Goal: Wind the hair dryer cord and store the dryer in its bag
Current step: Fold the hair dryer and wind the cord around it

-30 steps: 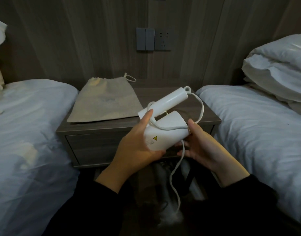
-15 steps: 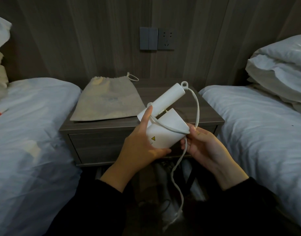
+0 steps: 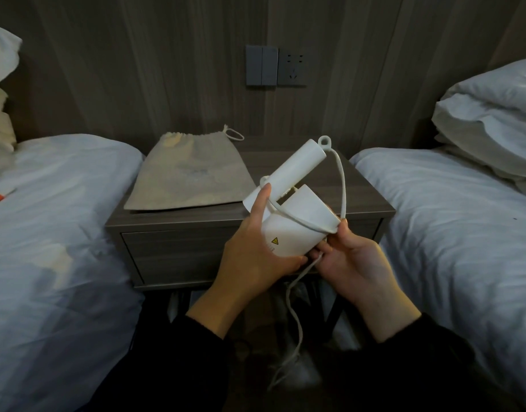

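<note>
The left hand is clamped round the barrel of a white plastic folding hair dryer. Its fingers curl underneath, and its thumb lies straight up the side toward the hinge. The right hand is closed at the barrel's wide rim. Its thumb pins the white rubber cord against that rim, and its fingers are curled below, partly hidden. The two hands almost touch beneath the dryer.

The hair dryer sits at centre frame, held in the air just in front of the grey-brown wooden nightstand, with its handle pointing up and away. The cord leaves the handle's end, arcs down the right side to the right thumb, crosses the barrel once, then hangs slack between the wrists toward the dark floor.

The beige cloth drawstring bag lies flat on the nightstand's left half, up and left of the dryer and apart from it. White-sheeted beds flank the nightstand closely, leaving a narrow aisle around the arms.
</note>
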`<control>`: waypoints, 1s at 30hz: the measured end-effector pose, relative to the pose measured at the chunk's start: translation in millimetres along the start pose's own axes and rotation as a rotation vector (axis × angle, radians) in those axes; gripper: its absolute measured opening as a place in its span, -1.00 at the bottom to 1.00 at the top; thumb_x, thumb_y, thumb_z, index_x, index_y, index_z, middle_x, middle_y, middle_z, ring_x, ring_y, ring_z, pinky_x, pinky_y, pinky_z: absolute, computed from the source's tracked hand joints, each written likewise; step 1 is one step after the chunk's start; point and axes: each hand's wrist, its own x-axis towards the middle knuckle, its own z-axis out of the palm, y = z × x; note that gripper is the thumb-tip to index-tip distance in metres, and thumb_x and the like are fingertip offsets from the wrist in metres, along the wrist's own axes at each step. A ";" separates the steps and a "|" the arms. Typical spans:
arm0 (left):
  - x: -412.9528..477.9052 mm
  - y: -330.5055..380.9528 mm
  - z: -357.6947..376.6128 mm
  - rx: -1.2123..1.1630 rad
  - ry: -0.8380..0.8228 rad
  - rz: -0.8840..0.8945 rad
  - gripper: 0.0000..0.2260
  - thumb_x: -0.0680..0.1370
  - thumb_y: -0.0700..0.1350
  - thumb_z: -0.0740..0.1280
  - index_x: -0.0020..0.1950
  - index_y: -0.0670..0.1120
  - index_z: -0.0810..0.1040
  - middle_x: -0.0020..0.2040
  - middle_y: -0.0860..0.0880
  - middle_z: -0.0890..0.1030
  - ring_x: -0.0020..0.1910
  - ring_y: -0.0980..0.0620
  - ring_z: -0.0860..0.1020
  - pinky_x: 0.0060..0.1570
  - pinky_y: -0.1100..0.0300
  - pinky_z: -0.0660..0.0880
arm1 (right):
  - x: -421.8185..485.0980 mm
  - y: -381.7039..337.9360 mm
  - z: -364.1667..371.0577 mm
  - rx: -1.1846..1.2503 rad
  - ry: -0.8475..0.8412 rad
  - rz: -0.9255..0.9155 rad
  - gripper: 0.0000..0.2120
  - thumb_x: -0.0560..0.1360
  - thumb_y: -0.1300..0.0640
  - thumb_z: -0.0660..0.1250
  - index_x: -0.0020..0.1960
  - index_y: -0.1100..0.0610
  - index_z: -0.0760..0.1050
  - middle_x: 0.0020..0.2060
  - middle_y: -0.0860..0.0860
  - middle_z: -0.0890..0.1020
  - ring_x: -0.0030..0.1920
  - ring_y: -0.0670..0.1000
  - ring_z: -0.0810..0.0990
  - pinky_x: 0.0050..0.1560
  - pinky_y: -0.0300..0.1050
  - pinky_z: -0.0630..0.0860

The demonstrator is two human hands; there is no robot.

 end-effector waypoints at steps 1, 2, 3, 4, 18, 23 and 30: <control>-0.2 1.0 -0.2 -0.021 -0.008 0.001 0.07 0.22 0.05 0.57 0.41 0.39 -0.16 0.37 0.07 0.36 0.15 0.12 0.49 0.13 0.17 0.48 | -0.1 0.2 1.0 -0.016 -0.005 -0.003 -0.82 0.35 0.11 0.29 -0.10 0.11 0.59 -0.45 -0.03 0.48 -0.46 -0.04 0.40 -0.22 -0.10 0.21; -0.2 2.1 -0.8 -0.041 -0.016 0.001 0.06 0.22 0.06 0.57 0.41 0.40 -0.16 0.35 0.07 0.37 0.15 0.11 0.49 0.15 0.13 0.49 | -0.9 0.3 2.3 -0.027 -0.010 -0.007 -0.83 0.31 0.10 0.33 -0.12 0.10 0.59 -0.46 -0.03 0.50 -0.46 -0.03 0.42 -0.21 -0.09 0.21; -0.3 3.1 -1.5 -0.051 -0.021 0.002 0.05 0.22 0.07 0.57 0.40 0.42 -0.15 0.34 0.08 0.38 0.15 0.11 0.50 0.16 0.10 0.50 | -1.1 0.3 2.0 -0.030 -0.017 -0.010 -0.81 0.29 0.11 0.35 -0.10 0.10 0.58 -0.47 -0.03 0.51 -0.47 -0.03 0.44 -0.21 -0.09 0.20; -0.2 3.7 -2.4 -0.054 -0.022 0.005 0.04 0.22 0.07 0.57 0.39 0.43 -0.14 0.32 0.08 0.39 0.14 0.11 0.50 0.16 0.07 0.51 | -1.9 -0.4 2.4 -0.024 -0.033 -0.012 -0.77 0.30 0.12 0.33 -0.05 0.09 0.57 -0.47 -0.03 0.52 -0.48 -0.04 0.44 -0.21 -0.10 0.20; -2.0 9.3 -6.5 0.100 -0.162 0.028 -0.01 0.26 0.09 0.53 0.37 0.47 -0.16 0.33 0.05 0.39 0.14 0.05 0.48 0.15 0.02 0.51 | -8.5 -17.9 7.4 -0.131 0.198 0.131 -0.61 0.25 0.44 0.01 -0.14 0.19 0.53 -0.65 -0.03 0.35 -0.68 -0.11 0.24 -0.55 -0.32 0.29; -3.2 6.5 -5.2 0.124 -0.240 0.023 0.00 0.30 0.10 0.51 0.28 0.53 -0.27 0.33 0.05 0.39 0.15 0.08 0.46 0.19 0.12 0.44 | -11.2 -24.6 2.3 -0.532 0.253 0.161 -0.62 0.31 0.49 -0.10 -0.27 0.20 0.43 -0.53 0.05 0.27 -0.66 -0.11 0.22 -0.62 -0.37 0.18; -2.9 1.9 -3.5 0.149 -0.280 0.016 -0.04 0.29 0.15 0.49 0.26 0.58 -0.25 0.30 0.03 0.41 0.17 0.05 0.46 0.22 0.04 0.44 | -10.6 -27.2 -3.5 -0.674 0.280 0.132 -0.51 0.38 0.54 -0.11 -0.28 0.15 0.50 -0.64 -0.03 0.32 -0.68 -0.14 0.19 -0.62 -0.40 0.10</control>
